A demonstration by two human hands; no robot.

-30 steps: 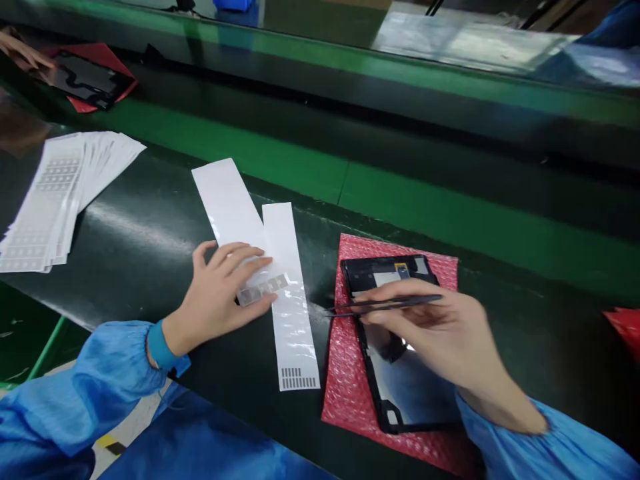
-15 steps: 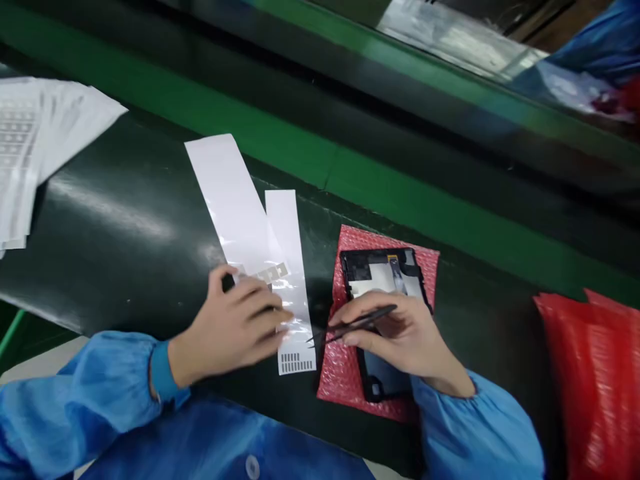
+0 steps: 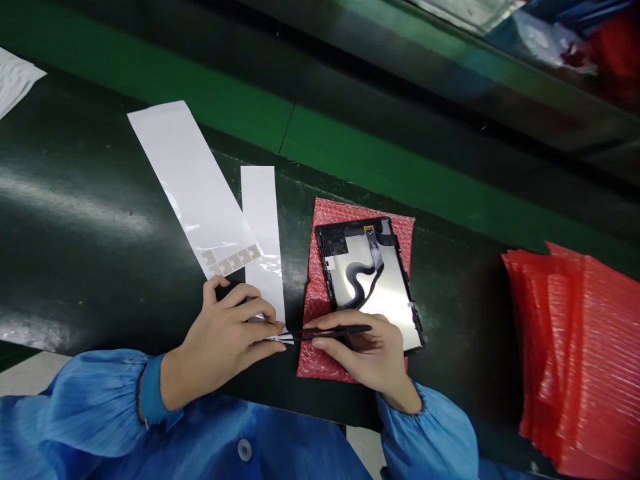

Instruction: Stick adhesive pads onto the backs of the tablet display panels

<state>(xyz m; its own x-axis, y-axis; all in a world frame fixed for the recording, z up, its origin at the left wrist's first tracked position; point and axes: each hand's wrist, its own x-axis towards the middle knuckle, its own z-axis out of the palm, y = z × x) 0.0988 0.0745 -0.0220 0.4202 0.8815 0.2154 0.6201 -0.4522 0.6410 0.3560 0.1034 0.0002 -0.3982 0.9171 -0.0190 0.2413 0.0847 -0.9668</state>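
My left hand (image 3: 227, 340) has its fingers bent over the lower end of a narrow white label strip (image 3: 263, 220), which looks curled at their tips. Black tweezers (image 3: 335, 331) are pinched in my right hand (image 3: 367, 350), their points at that curled end. Whether they grip a label is too small to tell. A wider white sheet (image 3: 175, 160) with grey cut-out stickers overlaps the strip, its lower edge by my left fingers. Under and behind my right hand lies a tablet screen assembly (image 3: 385, 287) with black frame, silver back and flex cable, on a red bubble-wrap bag (image 3: 320, 353).
Red bubble-wrap bags (image 3: 590, 353) are stacked at the right of the dark green table (image 3: 100, 267). White sheets (image 3: 17, 77) lie at the far left. A green ledge (image 3: 330, 153) runs along the back.
My right hand has brought the tweezers to the strip's lower end, and my left fingers have moved down onto that end, which now curls up. The camera view has shifted.
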